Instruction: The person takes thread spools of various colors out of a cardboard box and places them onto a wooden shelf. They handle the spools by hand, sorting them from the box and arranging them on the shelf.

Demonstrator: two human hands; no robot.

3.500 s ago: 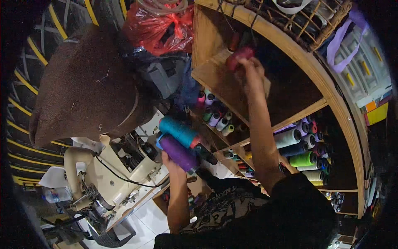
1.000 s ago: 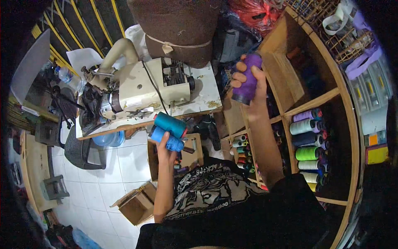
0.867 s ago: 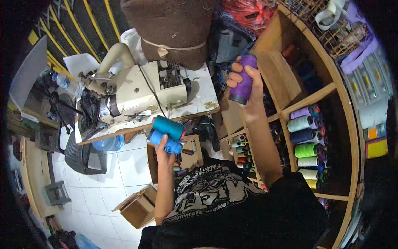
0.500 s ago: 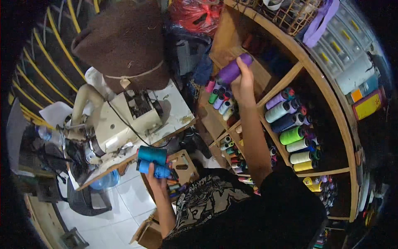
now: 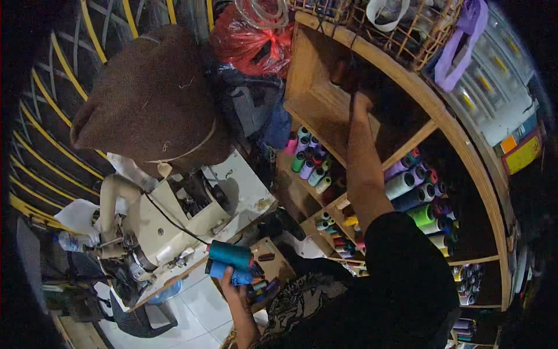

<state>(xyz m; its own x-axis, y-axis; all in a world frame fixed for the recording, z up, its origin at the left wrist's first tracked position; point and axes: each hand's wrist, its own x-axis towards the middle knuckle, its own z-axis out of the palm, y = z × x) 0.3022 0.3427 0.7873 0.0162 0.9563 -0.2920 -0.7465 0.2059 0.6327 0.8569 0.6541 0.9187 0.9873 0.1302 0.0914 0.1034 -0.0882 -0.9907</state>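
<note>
Low and left of centre, my left hand (image 5: 235, 283) grips a blue thread spool (image 5: 228, 271). A teal thread spool (image 5: 229, 254) lies right against it on the far side. My right hand (image 5: 361, 103) reaches deep into the upper compartment of a wooden shelf (image 5: 334, 110). Its fingers are in shadow, so what they hold, if anything, is hidden. Near it in the dark stands a brownish-red shape (image 5: 344, 74), perhaps a spool. The compartment below holds several small spools, among them a green one (image 5: 299, 161) and a pink one (image 5: 291, 143).
An old sewing machine (image 5: 168, 224) sits on a worn white table (image 5: 247, 189) at left, beside a brown cloth-covered bundle (image 5: 145, 99). More spools, such as a lime green one (image 5: 421, 215), fill the right compartments. A wire basket (image 5: 433, 29) rests on the shelf top.
My right hand has gone from in front of the shelf farther into its upper compartment, and the purple thread spool it held is out of sight. My left hand still grips the blue spool.
</note>
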